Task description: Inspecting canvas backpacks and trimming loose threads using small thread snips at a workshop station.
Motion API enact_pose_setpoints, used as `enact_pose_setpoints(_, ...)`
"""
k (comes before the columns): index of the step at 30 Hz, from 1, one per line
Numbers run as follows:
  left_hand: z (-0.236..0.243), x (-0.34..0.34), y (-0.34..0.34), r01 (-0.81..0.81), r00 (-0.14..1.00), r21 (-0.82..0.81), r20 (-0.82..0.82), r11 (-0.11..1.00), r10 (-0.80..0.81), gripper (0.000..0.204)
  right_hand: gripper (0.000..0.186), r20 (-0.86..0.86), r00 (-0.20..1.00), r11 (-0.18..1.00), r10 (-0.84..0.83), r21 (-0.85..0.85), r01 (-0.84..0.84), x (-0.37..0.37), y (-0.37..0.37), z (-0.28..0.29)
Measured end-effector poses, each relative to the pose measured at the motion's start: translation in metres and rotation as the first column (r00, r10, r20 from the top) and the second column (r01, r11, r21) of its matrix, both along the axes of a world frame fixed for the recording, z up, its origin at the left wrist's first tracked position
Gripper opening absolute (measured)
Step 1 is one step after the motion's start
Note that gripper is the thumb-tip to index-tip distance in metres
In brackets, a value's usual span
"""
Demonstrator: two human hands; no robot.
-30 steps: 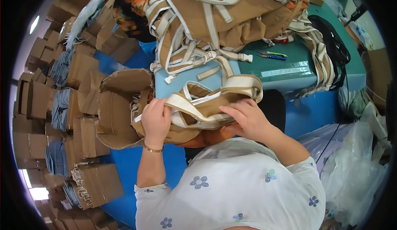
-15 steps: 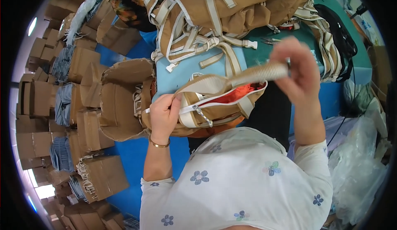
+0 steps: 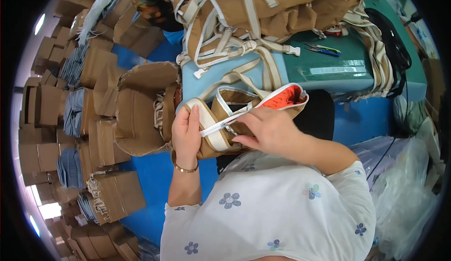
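I hold a tan fabric bag (image 3: pixel 230 108) with cream webbing straps and an orange lining (image 3: pixel 287 96) in front of my chest. My left hand (image 3: pixel 186 132) grips the bag's left end, fingers upright against the cream strap. My right hand (image 3: pixel 263 129) rests on the bag's front, its fingers at the zipper pull (image 3: pixel 229 128) on the white zip. The right half of the zip gapes and shows the lining. A gold bangle (image 3: pixel 184 168) sits on my left wrist.
A heap of similar tan bags (image 3: pixel 263 12) with cream straps lies on the green table (image 3: pixel 347 59). Scissors (image 3: pixel 319 49) lie on the table. An open cardboard box (image 3: pixel 141 106) stands at my left, stacks of cartons (image 3: pixel 51 120) beyond. Clear plastic bags (image 3: pixel 408 186) pile at right.
My right hand let go of the raised strap, came down and left, and now sits on the zipper. The bag has turned so its zip faces me. My left hand still holds the left end.
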State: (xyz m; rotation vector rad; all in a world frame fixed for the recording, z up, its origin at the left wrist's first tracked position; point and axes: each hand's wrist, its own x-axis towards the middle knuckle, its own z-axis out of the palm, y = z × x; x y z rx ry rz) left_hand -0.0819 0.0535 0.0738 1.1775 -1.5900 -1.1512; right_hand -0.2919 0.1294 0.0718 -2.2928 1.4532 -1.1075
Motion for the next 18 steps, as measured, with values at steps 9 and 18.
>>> enact_pose_setpoints(9,0.005,-0.014,0.021,-0.043,0.924,-0.461,0.318,0.886,0.210,0.012,0.021,0.360,0.933,0.995,-0.001,0.092,-0.035,0.011,0.000,-0.017)
enact_pose_setpoints(18,0.011,0.033,0.004,-0.262,0.793,-0.601,0.311,0.755,0.523,0.015,0.007,0.516,0.856,0.962,-0.030,0.248,-0.115,-0.063,0.013,0.001)
